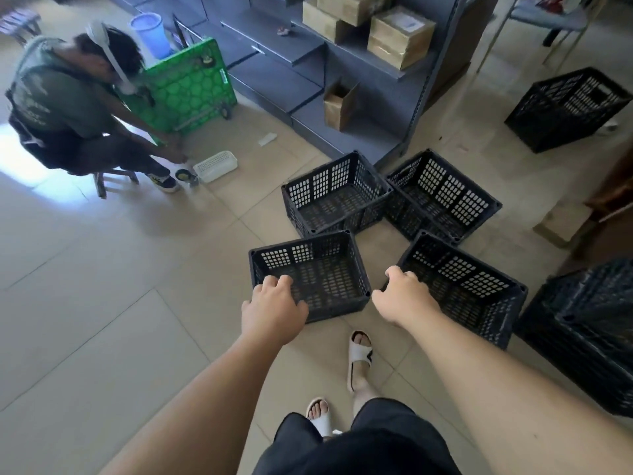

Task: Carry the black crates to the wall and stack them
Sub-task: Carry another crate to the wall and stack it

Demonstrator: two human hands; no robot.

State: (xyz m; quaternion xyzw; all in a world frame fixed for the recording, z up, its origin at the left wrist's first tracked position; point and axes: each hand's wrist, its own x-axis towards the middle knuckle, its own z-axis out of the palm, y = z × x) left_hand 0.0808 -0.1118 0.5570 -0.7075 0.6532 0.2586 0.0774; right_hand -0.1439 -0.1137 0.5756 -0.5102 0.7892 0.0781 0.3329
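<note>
The person's sandals point(359, 354) stand on the floor point(102, 320), right by two black crates. The left hand point(274, 303) has its fingers curled over the near edge of the left crate point(310, 274). The right hand point(406, 293) has its fingers curled over the edge of the right crate point(462, 286). Both crates sit flat on the floor, open side up and empty, so I think the lift is only starting. Just behind them are the back left crate point(335, 193) and the back right crate point(442, 197), touching each other and empty too. So at least four crates are not stacked yet. At the right edge is a dark pile point(589, 334) that looks like crates on top of each other, but it is blurry and I cannot tell how many. Farther off, a far crate point(565, 108) sits alone. I cannot tell which wall the stack goes to. Most of the job looks left to do. The floor is smooth tan tile, flat and good for walking. Behind the crates is a grey shelf point(274, 80) with boxes point(399, 39) on it. Far to the left, another person point(61, 97) sits by a white basket point(215, 166), a green cart point(191, 94) and a blue bucket point(150, 32).
</note>
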